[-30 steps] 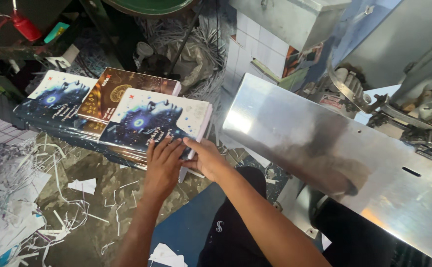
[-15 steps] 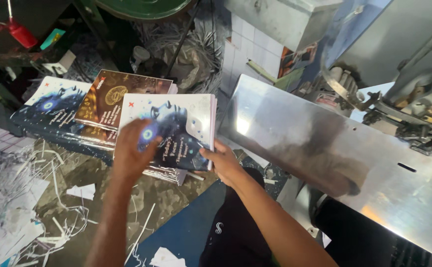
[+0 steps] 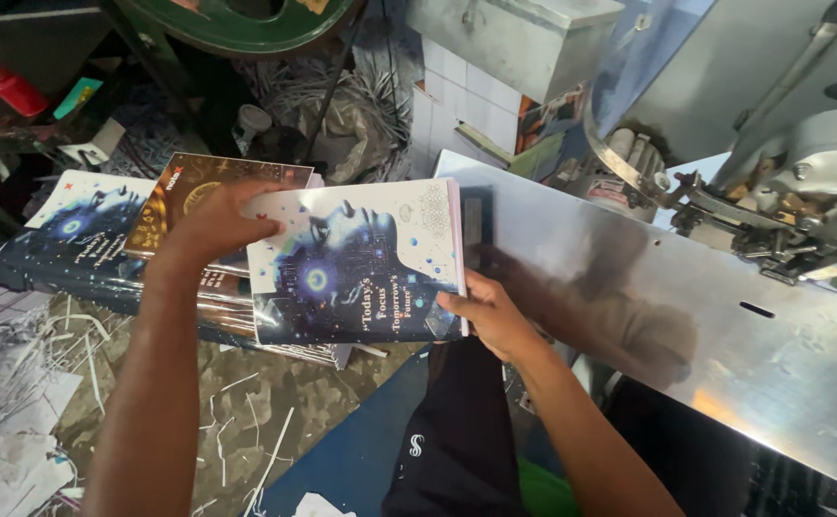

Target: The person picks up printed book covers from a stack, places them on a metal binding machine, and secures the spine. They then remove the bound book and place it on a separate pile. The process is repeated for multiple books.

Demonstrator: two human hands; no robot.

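My left hand (image 3: 210,228) and right hand (image 3: 484,313), fingers clamped on its edges, held the glossy blue-and-white booklet bundle (image 3: 356,263) lifted off the floor stacks (image 3: 83,251), just beside the shiny steel machine table (image 3: 686,335), not yet laid down.

Booklet (image 3: 356,263) cover: white top, dark blue starry bottom. Neighbouring stack (image 3: 210,182) brown-gold. Machine plate (image 3: 686,335) silver.

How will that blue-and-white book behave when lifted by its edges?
The book probably stays fairly stiff: the left hand and right hand hold opposite edges and it looks flat. Its glossy cover may be slippery. Looks thin, so likely light.
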